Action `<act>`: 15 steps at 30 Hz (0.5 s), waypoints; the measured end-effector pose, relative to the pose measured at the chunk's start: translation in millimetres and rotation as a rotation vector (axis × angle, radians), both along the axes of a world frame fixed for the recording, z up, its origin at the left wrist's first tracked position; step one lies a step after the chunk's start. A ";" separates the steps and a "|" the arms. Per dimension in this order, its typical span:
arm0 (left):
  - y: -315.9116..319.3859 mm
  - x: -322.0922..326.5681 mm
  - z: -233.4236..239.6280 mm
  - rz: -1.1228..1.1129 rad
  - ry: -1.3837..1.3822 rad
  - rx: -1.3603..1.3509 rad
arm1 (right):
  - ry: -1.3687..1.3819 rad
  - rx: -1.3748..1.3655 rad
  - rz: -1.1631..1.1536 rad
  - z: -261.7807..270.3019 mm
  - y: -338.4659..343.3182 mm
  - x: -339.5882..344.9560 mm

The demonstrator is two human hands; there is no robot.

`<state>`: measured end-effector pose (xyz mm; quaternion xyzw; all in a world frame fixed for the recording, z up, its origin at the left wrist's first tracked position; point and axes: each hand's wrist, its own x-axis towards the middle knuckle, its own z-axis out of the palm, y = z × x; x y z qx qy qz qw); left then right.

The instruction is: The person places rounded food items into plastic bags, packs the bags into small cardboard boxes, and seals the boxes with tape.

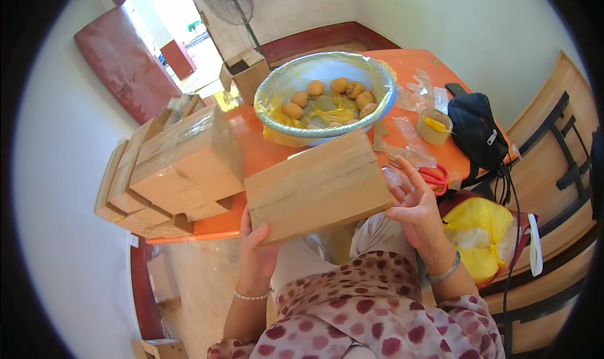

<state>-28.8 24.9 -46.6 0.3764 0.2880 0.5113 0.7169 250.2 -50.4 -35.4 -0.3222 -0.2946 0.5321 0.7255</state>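
Note:
A flat, closed cardboard box (318, 187) is held tilted above my lap, at the near edge of the orange table. My left hand (257, 241) grips its lower left corner, with the thumb on the upper face. At the opposite end, my right hand (415, 208) steadies the box, its thumb by the lower right corner and its fingers loosely spread along the short side. Just beyond the box stands a large plastic-lined basin (325, 133). Several round brown potatoes or fruits (316, 88) lie inside it around yellow plastic film.
Cardboard boxes (184, 156) are stacked on the table's left. Red-handled scissors (436, 177), a tape roll (434, 128), plastic scraps (415, 135) and a black bag (476, 128) occupy the right. Cables hang beside a yellow plastic bag (476, 238). An open carton (247, 78) stands behind.

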 end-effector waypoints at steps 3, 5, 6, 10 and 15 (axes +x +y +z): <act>-3.5 -15.0 -7.0 -0.017 0.005 -0.040 | 0.113 -0.007 0.092 -2.0 -2.8 -2.0; -6.2 -21.8 -10.2 -0.010 0.001 -0.044 | 0.225 -0.089 0.164 -10.6 -2.3 -1.7; -7.0 -23.4 -12.5 -0.002 -0.019 -0.043 | 0.162 -0.069 0.251 -14.5 -3.1 -1.9; -10.8 -23.7 -10.0 0.034 0.012 0.000 | -0.274 0.154 0.138 -17.1 -4.9 -24.8; -18.2 -17.8 -3.6 0.090 -0.006 -0.021 | -1.021 0.203 0.042 -8.0 -3.7 -18.3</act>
